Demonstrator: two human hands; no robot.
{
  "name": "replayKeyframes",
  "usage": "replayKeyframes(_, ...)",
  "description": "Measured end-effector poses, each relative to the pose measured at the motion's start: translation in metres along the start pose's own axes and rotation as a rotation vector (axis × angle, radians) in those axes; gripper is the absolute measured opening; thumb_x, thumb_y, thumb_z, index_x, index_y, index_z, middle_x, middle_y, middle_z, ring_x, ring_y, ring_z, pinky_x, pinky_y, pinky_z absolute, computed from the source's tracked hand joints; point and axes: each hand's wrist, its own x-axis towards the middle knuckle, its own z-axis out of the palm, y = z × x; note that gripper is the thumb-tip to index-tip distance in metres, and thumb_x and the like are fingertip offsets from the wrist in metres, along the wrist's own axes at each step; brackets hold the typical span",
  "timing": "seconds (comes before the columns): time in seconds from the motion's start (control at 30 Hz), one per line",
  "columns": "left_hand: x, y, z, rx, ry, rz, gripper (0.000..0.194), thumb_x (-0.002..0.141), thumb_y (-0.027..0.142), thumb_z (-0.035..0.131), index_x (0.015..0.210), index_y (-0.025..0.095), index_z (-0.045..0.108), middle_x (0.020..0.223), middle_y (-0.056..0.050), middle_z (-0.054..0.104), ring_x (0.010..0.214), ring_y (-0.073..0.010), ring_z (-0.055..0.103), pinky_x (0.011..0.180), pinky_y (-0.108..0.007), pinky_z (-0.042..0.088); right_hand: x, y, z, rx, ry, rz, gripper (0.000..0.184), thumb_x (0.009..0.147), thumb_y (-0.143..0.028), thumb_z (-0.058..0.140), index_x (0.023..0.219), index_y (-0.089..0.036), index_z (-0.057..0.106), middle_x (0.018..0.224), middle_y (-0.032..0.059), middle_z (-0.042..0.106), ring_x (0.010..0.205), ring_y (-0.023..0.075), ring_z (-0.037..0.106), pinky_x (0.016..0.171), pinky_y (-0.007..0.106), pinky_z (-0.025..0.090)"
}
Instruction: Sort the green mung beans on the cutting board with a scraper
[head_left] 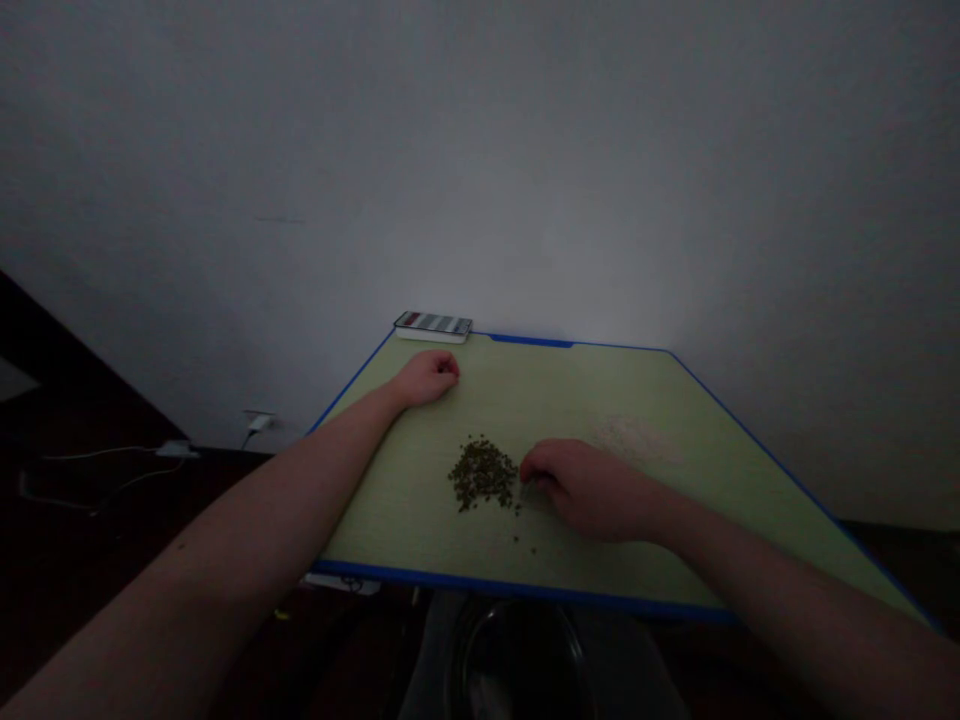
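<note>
Dark granule pile (482, 473) sits inside the front blue edge (525, 590). Right hand (581, 488) at its right side, fingers curled; can't tell if pinching. Left hand (429, 378) loosely curled near far-left box (433, 330), grip unclear. Tabletop (544, 390) stretches between left hand and pale grains (631, 438).

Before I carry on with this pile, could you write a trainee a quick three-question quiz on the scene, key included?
1. Which hand is nearer the dark pile of small pieces?
2. True or false: in the picture, the pale scatter lies to the right of the dark pile.
3. Fill in the colour: the table has a ____ edge.

Key:
1. The right hand; the left hand is farther off, toward the table's far left.
2. True.
3. Blue.
</note>
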Motion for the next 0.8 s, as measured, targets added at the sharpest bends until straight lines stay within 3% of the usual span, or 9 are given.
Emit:
replayKeyframes(0.33,0.0,-0.001,0.0,-0.006,0.002,0.004,0.013,0.06,0.02,0.049,0.069,0.016,0.057,0.057,0.002,0.05,0.055,-0.0104,0.044,0.051,-0.023,0.034,0.007,-0.006,0.007,-0.018,0.038,0.049,0.031,0.074,-0.008,0.044,0.096,-0.017,0.064,0.097,0.0084,0.065,0.088,0.0184,0.057,0.079,0.028,0.04)
replayKeyframes(0.8,0.001,-0.003,0.001,0.001,0.007,0.011,0.015,0.06,0.021,0.049,0.07,0.015,0.058,0.06,0.001,0.051,0.057,-0.011,0.045,0.053,-0.025,0.036,0.014,-0.015,0.004,-0.04,-0.062,-0.125,0.028,0.073,-0.009,0.046,0.091,-0.019,0.064,0.089,0.0062,0.066,0.08,0.0179,0.057,0.072,0.027,0.04)
